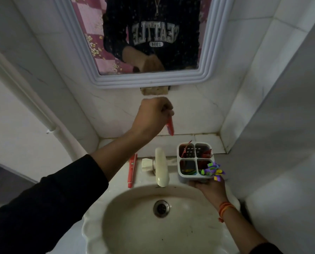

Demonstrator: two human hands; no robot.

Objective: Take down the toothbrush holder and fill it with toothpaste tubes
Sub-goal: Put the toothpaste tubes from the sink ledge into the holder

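Note:
My right hand (208,188) holds the white toothbrush holder (196,177) from below, at the right of the tap. The holder has four compartments; red tubes stick out of some, and a purple, yellow and green item pokes from the front right one. My left hand (152,116) is raised in front of the wall tiles under the mirror, its fingers closed on a red toothpaste tube (170,126) that hangs downward. A second red toothpaste tube (132,170) lies on the sink ledge left of the tap.
The cream tap (161,166) stands at the back of the oval sink (127,224), whose drain (161,208) sits mid-bowl. A white-framed mirror (208,52) hangs above. A white pipe (24,99) runs down the left wall; a tiled corner closes in on the right.

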